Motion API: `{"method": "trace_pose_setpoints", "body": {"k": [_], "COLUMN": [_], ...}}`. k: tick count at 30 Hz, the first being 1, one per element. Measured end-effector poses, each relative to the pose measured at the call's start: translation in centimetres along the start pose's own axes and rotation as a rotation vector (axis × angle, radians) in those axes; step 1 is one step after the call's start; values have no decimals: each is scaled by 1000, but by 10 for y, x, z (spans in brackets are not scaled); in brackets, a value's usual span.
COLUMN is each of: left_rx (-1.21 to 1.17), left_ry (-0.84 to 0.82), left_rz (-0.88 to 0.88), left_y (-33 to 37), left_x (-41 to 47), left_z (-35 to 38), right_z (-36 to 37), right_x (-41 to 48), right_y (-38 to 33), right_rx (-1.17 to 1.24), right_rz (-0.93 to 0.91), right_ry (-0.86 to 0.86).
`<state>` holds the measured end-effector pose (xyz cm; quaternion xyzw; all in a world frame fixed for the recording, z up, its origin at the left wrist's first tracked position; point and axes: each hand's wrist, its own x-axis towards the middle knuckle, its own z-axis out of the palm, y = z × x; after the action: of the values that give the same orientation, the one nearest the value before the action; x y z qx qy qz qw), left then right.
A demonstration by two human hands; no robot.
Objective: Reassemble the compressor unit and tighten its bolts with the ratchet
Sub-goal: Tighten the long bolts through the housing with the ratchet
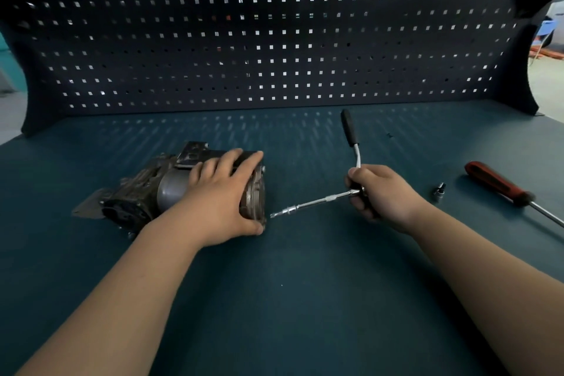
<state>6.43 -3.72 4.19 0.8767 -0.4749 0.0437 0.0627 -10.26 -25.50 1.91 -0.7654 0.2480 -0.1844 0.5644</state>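
- Compressor [171, 189]: lies on its side on the tabletop [274, 299], left of centre, with its end plate [254, 192] facing right.
- Left hand [222, 192]: fingers [232, 159] draped over the top of the housing and thumb hooked at the plate's lower edge. It grips the unit to steady it.
- Right hand [384, 192]: fingers curled tight round the ratchet [350, 128] at its head. The black handle points away toward the pegboard [274, 40].
- Extension [311, 201]: runs leftward from the ratchet head, and its tip sits just beside the plate's lower edge. Whether it is seated on a bolt cannot be told.
- Socket [439, 191] and screwdriver [497, 181]: lie to the right, apart from both hands.
- Step, as judged: lining the tip up on a plate bolt before tightening.
- Risks:
  - The extension meets the plate at a slant, so a turn may throw the tip off and round the bolt head.
  - A hold at the head rather than the handle gives little leverage.
  - The left thumb lies near the tip and could be struck if it slips.
  - The rounded housing may roll if the left hold loosens.
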Motion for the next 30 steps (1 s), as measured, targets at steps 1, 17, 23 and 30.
{"method": "trace_pose_setpoints", "body": {"k": [1,17,23,30], "left_rx": [-12,67,20,-30], "left_ry": [23,269,394,379], "left_rz": [15,84,-34,-27], "left_y": [0,-13,3,0], "left_x": [0,-14,-14,-11], "left_z": [1,24,29,33], "right_z": [3,11,13,14], "right_x": [-2,-29,-32,-35], "right_y": [0,11,11,12], "right_rx": [-29,-133,-128,-109], "right_rz": [-14,8,7,-10], "right_ry": [-27,51,70,66]}}
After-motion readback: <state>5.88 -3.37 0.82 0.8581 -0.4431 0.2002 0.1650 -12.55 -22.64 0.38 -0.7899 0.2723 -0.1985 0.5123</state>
